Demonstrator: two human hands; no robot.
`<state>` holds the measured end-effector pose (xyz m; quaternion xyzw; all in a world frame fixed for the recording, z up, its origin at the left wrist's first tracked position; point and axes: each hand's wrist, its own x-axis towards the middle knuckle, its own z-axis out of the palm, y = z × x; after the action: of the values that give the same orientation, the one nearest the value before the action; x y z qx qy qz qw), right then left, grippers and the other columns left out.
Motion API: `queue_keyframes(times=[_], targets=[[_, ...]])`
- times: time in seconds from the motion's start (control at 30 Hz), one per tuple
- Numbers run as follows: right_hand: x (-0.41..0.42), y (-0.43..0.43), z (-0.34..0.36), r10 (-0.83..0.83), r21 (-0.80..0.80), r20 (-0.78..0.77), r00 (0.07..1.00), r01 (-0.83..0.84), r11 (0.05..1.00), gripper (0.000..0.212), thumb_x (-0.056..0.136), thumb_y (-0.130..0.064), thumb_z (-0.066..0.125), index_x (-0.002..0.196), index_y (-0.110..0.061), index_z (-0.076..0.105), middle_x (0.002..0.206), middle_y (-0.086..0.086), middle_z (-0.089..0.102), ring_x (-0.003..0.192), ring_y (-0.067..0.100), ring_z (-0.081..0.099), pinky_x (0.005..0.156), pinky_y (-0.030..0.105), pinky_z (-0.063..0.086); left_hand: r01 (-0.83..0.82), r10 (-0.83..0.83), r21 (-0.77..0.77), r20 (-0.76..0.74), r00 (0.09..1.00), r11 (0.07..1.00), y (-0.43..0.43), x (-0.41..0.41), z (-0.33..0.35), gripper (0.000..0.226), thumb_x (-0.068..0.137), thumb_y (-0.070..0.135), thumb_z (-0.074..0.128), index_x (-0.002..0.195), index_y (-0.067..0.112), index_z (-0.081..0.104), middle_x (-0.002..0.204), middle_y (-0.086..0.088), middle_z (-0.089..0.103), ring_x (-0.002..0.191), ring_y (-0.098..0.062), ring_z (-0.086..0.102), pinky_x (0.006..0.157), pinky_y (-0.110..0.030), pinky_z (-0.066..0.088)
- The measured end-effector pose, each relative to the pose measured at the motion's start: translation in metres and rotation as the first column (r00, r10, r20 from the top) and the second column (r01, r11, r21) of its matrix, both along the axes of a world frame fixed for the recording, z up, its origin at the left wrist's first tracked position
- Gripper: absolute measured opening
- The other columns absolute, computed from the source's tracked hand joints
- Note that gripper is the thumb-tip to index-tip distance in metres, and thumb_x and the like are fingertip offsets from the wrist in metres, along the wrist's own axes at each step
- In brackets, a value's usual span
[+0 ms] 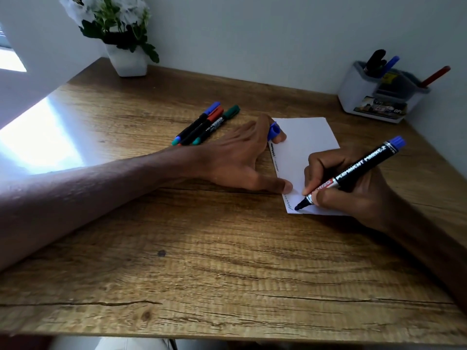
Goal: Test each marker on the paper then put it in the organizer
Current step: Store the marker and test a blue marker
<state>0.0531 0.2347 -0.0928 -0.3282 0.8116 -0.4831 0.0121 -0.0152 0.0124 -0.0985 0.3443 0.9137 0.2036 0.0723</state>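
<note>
On the wooden desk (pixel 177 248) lies the paper (pixel 303 140); the organizer (pixel 366 97) stands far right. The left hand (pixel 237 155) pins the paper, fingers pinching a blue cap (pixel 273 130). The right hand (pixel 353 188) grips the blue marker (pixel 353 170), tip on the paper. Three markers (pixel 206 123) lie beside.

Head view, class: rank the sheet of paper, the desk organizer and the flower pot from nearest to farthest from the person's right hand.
From the right hand:
1. Paper, directly under it.
2. Organizer, back right corner.
3. Flower pot, back left, across the desk.
</note>
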Motion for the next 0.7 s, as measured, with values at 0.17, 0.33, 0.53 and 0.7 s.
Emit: queue_keyframes(times=[0.17, 0.33, 0.53, 0.7], targets=[[-0.0003, -0.0001, -0.0008, 0.003, 0.005, 0.003, 1.000, -0.003, 1.000, 0.015, 0.072, -0.021, 0.064, 0.068, -0.007, 0.067, 0.065, -0.004, 0.063, 0.058, 0.016, 0.057, 0.052, 0.026, 0.044, -0.010, 0.010, -0.013, -0.010, 1.000, 1.000, 0.0004, -0.0007, -0.0001, 0.088, 0.074, 0.081, 0.062, 0.130, 0.022, 0.028, 0.138, 0.005, 0.043, 0.125, -0.015, 0.048, 0.102, -0.035, 0.045], [-0.0002, -0.0012, -0.0007, -0.015, 0.007, -0.015, 1.000, 0.015, 1.000, 0.018, 0.073, -0.022, 0.065, 0.069, -0.005, 0.068, 0.065, 0.000, 0.064, 0.059, 0.019, 0.058, 0.053, 0.026, 0.045, 0.013, -0.012, 0.020, -0.024, 1.000, 1.000, -0.0015, 0.0006, 0.0007, 0.087, 0.079, 0.075, 0.065, 0.134, 0.020, 0.028, 0.144, 0.006, 0.040, 0.128, -0.013, 0.045, 0.103, -0.031, 0.042], [-0.0001, -0.0017, -0.0002, -0.036, 0.015, -0.026, 0.999, 0.037, 0.999, 0.018, 0.072, -0.023, 0.065, 0.068, -0.006, 0.067, 0.065, -0.001, 0.064, 0.059, 0.018, 0.058, 0.052, 0.026, 0.045, 0.007, -0.007, -0.008, -0.027, 1.000, 1.000, -0.0004, 0.0013, 0.0004, 0.088, 0.075, 0.080, 0.062, 0.132, 0.022, 0.028, 0.142, 0.006, 0.041, 0.128, -0.014, 0.047, 0.105, -0.033, 0.043], [-0.0007, -0.0021, -0.0005, -0.064, 0.018, -0.027, 0.998, 0.065, 0.998, 0.018, 0.074, -0.025, 0.064, 0.069, -0.007, 0.067, 0.067, 0.000, 0.065, 0.061, 0.015, 0.060, 0.054, 0.023, 0.046, 0.020, -0.019, 0.019, -0.020, 1.000, 1.000, -0.0007, 0.0005, -0.0002, 0.095, 0.074, 0.079, 0.064, 0.140, 0.019, 0.029, 0.148, 0.002, 0.040, 0.131, -0.015, 0.045, 0.106, -0.031, 0.040]])
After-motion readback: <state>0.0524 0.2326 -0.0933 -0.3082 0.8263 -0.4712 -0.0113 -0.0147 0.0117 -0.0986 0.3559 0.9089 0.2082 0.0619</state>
